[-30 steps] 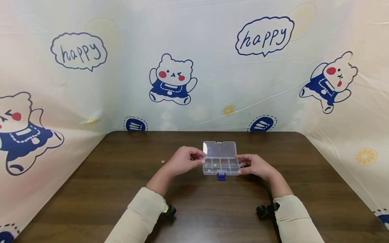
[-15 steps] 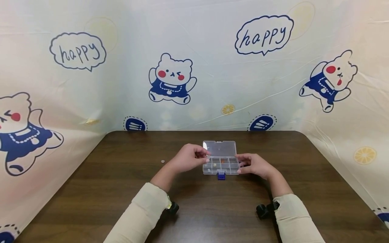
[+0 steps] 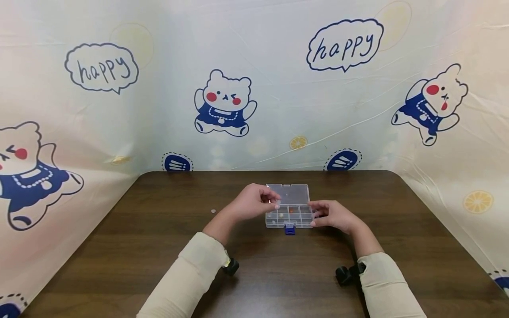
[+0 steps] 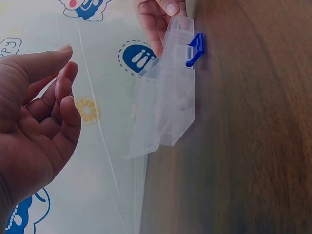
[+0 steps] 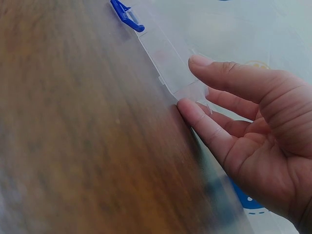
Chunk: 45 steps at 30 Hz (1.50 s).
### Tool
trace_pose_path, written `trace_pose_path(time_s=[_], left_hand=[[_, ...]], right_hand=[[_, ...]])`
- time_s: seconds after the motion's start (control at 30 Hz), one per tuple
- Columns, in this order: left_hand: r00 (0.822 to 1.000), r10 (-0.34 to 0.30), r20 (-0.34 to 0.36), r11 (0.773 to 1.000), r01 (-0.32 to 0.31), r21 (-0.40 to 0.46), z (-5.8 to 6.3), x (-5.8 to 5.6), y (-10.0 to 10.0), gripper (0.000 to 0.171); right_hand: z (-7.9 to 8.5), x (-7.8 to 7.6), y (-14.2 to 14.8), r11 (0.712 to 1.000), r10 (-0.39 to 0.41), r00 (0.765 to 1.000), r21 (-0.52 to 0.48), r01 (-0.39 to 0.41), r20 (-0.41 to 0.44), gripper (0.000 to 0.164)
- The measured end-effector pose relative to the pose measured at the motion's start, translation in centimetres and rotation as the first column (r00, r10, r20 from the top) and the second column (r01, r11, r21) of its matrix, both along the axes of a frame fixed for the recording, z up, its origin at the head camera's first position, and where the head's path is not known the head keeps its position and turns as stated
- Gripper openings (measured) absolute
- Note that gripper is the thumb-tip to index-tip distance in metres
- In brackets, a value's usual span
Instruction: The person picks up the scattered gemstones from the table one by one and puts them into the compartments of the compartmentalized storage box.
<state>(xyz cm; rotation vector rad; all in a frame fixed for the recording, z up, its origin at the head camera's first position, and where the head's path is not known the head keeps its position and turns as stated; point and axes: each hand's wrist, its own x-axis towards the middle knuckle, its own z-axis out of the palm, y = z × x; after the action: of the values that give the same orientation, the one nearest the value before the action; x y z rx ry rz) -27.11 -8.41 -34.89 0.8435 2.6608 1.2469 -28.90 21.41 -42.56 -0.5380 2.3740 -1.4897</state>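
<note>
A clear plastic compartment box (image 3: 294, 217) lies on the table with its lid (image 3: 292, 194) tilted back and its blue latch (image 3: 290, 230) facing the person. Its compartments hold a few tiny pieces, including an orange one (image 3: 291, 210) and a pale yellowish one (image 3: 281, 216). My right hand (image 3: 333, 215) grips the box's right end between thumb and fingers. Over its back left part hovers my left hand (image 3: 251, 202), thumb and forefinger close together. Whether something small sits between those fingertips is unclear. In the left wrist view, the left hand (image 4: 41, 109) is apart from the box (image 4: 178, 92).
A small pale round piece (image 3: 213, 211) lies on the dark wooden table (image 3: 159, 247), left of the box. Behind the table hangs a printed cloth (image 3: 278, 110) with bears and lettering. Both wrists carry black camera mounts (image 3: 350, 274).
My left hand has moved right and slightly up, from the box's left end to above its back left part. The right hand and the box have stayed almost still.
</note>
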Motion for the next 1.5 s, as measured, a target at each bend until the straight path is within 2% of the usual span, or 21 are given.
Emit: trace_pose_path(time_s=[0.4, 0.8, 1.17, 1.5], left_hand=[[0.998, -0.046, 0.035, 0.999, 0.046, -0.011, 0.4, -0.9, 1.4, 0.017], [0.995, -0.084, 0.050, 0.995, 0.087, -0.058, -0.4, -2.0, 2.8, 0.022], [0.991, -0.082, 0.101, 0.993, 0.091, -0.080, -0.9, -2.7, 4.0, 0.016], [0.986, -0.094, 0.139, 0.991, 0.106, -0.080, -2.4, -3.5, 4.8, 0.016]], right_hand=[[0.3, 0.1, -0.1, 1.000, -0.013, 1.000, 0.011, 0.013, -0.003, 0.069], [0.1, 0.1, 0.0, 1.000, 0.001, 1.000, -0.004, -0.001, 0.004, 0.069], [0.2, 0.0, 0.0, 1.000, -0.005, 1.000, 0.000, 0.005, 0.017, 0.069], [0.3, 0.0, 0.0, 1.000, 0.001, 1.000, 0.000, -0.001, 0.013, 0.070]])
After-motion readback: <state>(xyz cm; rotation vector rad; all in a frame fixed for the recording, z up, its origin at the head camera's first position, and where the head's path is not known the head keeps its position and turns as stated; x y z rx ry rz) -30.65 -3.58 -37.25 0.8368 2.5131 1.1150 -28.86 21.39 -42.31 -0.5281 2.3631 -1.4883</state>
